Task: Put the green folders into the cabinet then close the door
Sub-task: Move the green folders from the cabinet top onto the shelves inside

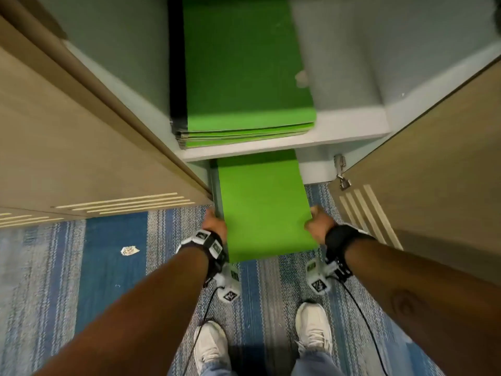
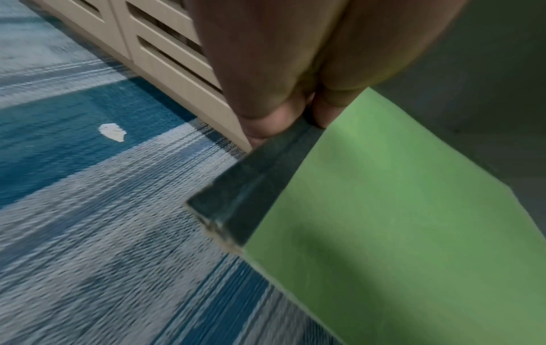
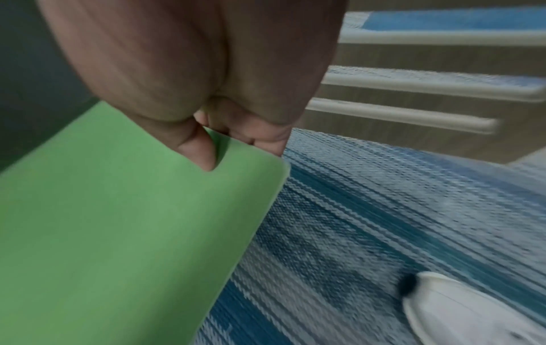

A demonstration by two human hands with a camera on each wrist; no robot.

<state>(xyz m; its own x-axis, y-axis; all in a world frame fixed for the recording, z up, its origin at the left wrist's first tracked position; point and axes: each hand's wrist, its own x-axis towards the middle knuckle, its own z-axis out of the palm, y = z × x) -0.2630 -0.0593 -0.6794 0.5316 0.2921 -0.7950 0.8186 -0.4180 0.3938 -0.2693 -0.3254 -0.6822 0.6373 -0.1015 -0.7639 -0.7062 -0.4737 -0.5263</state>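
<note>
Striped carpet [image 1: 108,240], open cabinet [image 1: 352,126], two hands gripping one green folder [image 1: 263,207]

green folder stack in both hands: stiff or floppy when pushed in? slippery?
Probably fairly stiff: the held green folders span flat between the left hand and right hand without visible sag. Likely smooth-faced, so sheets could slide on each other; the right thumb presses on top, perhaps for that. The dark spine looks thick, so not feather-light.

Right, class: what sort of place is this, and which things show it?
Probably an office storeroom: a cabinet stacked with green folders, louvred cabinet doors, and striped blue carpet.
</note>
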